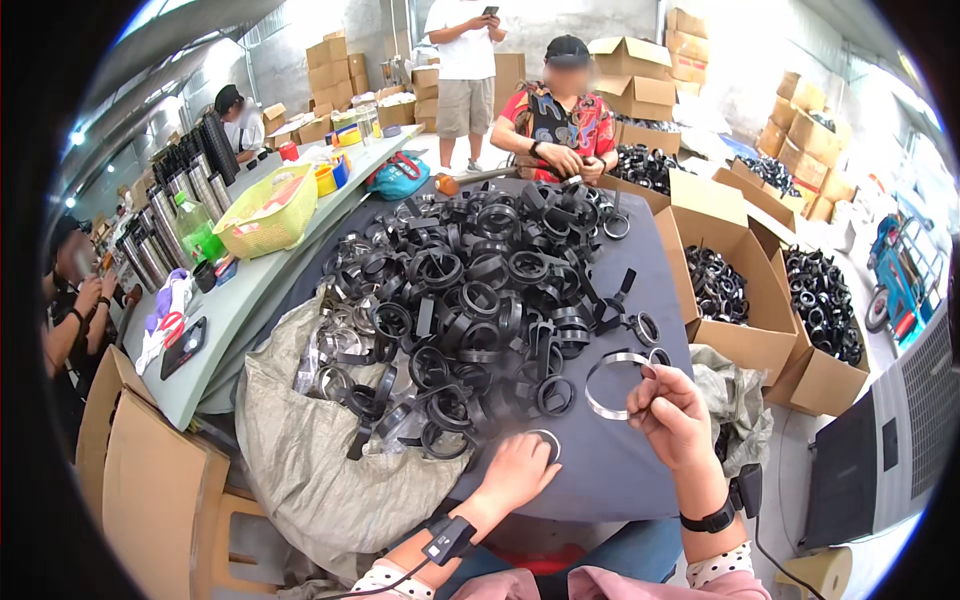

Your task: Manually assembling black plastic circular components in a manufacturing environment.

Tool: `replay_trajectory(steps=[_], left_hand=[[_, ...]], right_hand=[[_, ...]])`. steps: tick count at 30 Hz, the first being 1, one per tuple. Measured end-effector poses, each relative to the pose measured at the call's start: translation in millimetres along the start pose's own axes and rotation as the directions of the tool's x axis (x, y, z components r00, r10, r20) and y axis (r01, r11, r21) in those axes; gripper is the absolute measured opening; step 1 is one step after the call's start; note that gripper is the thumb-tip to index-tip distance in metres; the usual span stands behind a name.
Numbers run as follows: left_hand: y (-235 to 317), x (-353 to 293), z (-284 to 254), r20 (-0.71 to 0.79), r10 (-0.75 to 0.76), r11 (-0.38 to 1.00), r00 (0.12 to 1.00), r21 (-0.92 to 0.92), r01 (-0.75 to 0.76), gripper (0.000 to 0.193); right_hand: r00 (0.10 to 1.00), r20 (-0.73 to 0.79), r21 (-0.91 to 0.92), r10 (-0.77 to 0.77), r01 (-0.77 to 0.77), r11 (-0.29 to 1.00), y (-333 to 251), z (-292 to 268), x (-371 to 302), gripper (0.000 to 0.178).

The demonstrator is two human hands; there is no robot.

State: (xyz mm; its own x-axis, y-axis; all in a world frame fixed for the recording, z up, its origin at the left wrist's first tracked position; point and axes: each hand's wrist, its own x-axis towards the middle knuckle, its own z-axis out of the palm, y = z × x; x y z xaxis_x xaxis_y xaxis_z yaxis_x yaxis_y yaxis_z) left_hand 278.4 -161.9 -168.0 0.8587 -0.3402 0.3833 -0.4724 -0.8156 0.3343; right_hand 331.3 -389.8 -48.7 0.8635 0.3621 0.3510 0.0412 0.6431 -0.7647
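Between the thumb and fingers of my right hand (672, 415), a silver metal ring band (592, 398) is held up above the grey cloth at the table's right front. My left hand (515, 474) is low at the table's front edge, its fingers closed on a thin, pale-rimmed ring (552, 440), partly hidden by the hand. Just beyond it lies a loose black ring (555, 396). A big heap of black ring clamps (480, 300) covers the middle of the table, some with straight tabs sticking out. Silver rings (335, 383) lie at its left side on a woven sack.
The pale woven sack (300, 440) hangs over the table's left front. Cardboard boxes (745, 335) of black rings stand to the right, near a grey appliance (880, 430). A long side table (235, 310) holds a yellow basket (265, 235). Across sits a co-worker (555, 120); others are behind and left.
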Motion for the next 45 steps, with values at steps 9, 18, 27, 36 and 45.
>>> replay_trajectory(steps=[9, 18, 27, 36, 45], left_hand=[[-10.7, -8.1, -81.5, -0.383, 0.013, 0.994, 0.924, -0.091, -0.052, 0.021], [-238.7, -48.0, -177.5, -0.588, -0.423, 0.792, 0.689, 0.130, 0.596, 0.013], [-284.5, -15.6, -192.6, -0.356, -0.740, 0.481, 0.571, 0.313, 0.819, 0.035], [-147.6, -24.9, -208.3, 0.083, -0.791, 0.603, 0.606, 0.278, 0.748, 0.047], [-129.7, -94.9, -156.7, -0.136, -0.822, 0.559, 0.554, -0.001, 0.829, 0.045]], right_hand=[[0.999, -0.014, -0.980, -0.029, -0.008, 0.201, 4.4, -8.4, -18.0, 0.031], [0.981, -0.006, -0.980, 0.192, 0.032, -0.196, 64.0, -44.3, -50.4, 0.036], [0.957, 0.089, -0.957, 0.275, 0.159, -0.243, 66.6, -64.5, -44.6, 0.068], [0.991, 0.025, -0.963, 0.135, 0.060, -0.262, 77.6, -78.9, -58.4, 0.065], [1.000, 0.030, -0.986, 0.001, 0.030, -0.167, 81.0, -82.1, -63.4, 0.072]])
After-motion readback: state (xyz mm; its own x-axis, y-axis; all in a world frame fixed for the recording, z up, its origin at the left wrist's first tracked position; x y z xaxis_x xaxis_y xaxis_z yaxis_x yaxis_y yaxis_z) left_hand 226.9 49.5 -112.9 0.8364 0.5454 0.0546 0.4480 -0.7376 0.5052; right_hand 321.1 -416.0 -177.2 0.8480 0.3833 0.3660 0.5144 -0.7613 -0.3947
